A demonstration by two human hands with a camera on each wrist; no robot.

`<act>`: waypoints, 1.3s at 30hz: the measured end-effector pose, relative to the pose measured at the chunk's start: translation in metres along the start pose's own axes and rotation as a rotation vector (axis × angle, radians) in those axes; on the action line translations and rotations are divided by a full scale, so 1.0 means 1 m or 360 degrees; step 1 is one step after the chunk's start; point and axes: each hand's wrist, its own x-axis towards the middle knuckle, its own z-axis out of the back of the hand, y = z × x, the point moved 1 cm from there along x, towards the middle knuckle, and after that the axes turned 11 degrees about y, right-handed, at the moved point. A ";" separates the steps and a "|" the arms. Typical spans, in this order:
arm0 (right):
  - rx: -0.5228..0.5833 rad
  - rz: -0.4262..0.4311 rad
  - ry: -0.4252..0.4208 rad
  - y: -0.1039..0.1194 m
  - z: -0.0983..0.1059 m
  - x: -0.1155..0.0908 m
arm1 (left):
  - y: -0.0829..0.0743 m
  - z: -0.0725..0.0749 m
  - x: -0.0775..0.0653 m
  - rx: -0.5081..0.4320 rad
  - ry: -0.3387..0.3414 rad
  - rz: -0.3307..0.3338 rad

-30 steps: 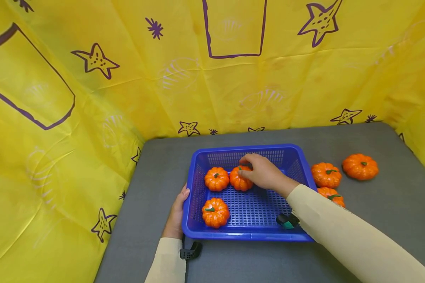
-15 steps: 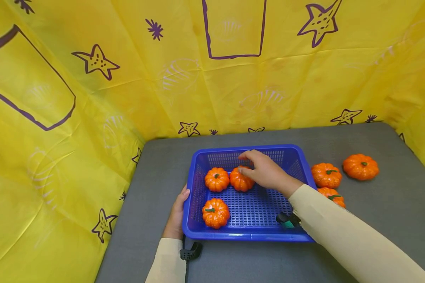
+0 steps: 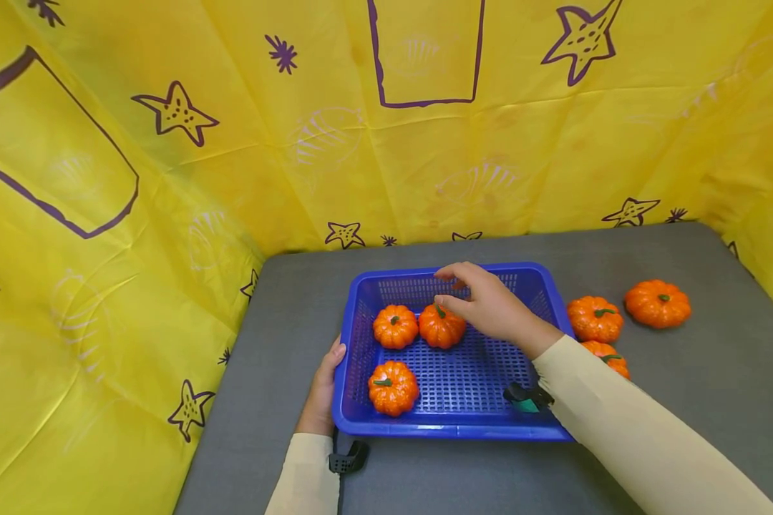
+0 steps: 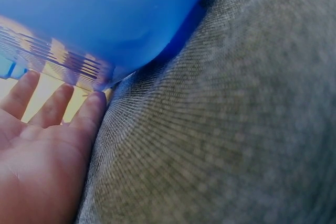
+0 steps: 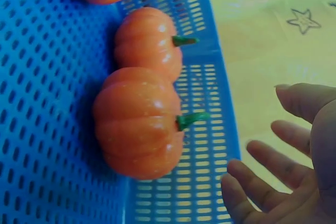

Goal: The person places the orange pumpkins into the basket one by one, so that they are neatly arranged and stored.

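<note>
Between pumpkin (image 3: 443, 330) and right basket rim (image 3: 560, 304), room; right hand (image 3: 494, 306) above

Through my head camera I see a creased yellow fabric backdrop (image 3: 386, 168), printed with purple-outlined starfish (image 3: 177, 114) and pale fish (image 3: 473, 183), behind a flat grey cloth-covered table (image 3: 273, 322).

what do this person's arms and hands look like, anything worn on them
The left hand and right hand are ungloved. The left sleeve and right sleeve are long, plain and cream. Both straps are black: the left strap has small holes, the right strap a green patch.
</note>
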 end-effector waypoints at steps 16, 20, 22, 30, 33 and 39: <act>0.0197 0.0037 -0.0149 0.004 0.016 -0.007 | -0.001 0.000 -0.001 -0.0025 0.0017 0.0011; 0.0288 0.0006 -0.0173 0.005 0.022 -0.011 | -0.002 0.000 -0.002 0.0002 0.0010 0.0025; 0.0341 -0.0015 -0.0183 0.006 0.024 -0.014 | -0.002 -0.001 -0.003 0.0007 0.0008 0.0032; 0.0465 -0.0037 -0.0218 0.008 0.033 -0.020 | -0.002 -0.001 -0.002 0.0020 -0.0002 0.0034; 0.0521 -0.0036 -0.0224 0.007 0.036 -0.024 | -0.002 -0.002 -0.002 0.0026 -0.0004 0.0028; 0.0631 -0.0007 -0.0277 0.003 0.043 -0.035 | -0.002 -0.002 -0.002 -0.0004 0.0003 0.0027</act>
